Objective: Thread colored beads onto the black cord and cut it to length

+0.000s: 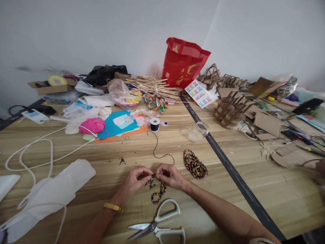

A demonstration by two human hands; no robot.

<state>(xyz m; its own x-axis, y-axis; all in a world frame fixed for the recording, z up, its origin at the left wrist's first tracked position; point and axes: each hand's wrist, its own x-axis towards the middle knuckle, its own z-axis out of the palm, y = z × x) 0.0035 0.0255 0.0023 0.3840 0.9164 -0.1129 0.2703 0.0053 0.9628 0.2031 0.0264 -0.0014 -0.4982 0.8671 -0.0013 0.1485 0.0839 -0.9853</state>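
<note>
My left hand (137,178) and my right hand (171,176) meet over the table, each with thumb and forefinger pinched. What the left fingertips hold is too small to make out. From under my right fingers a short string of colourful beads (159,196) trails down onto the wood. Several loose beads (151,184) lie below the left fingertips. Black cord (158,154) winds from a spool (154,124) to just behind my right hand. A coiled bead strand (195,164) rests to the right. Open scissors (155,225) lie nearest me.
A clear jar (198,131) lies beyond the bead strand. Pink yarn (91,126), coloured paper (119,123) and a white cable (52,152) occupy the left. Wicker baskets (230,113) and cardboard stand right, near a red bag (185,62). Another person's blurred hand (320,166) shows at the right edge.
</note>
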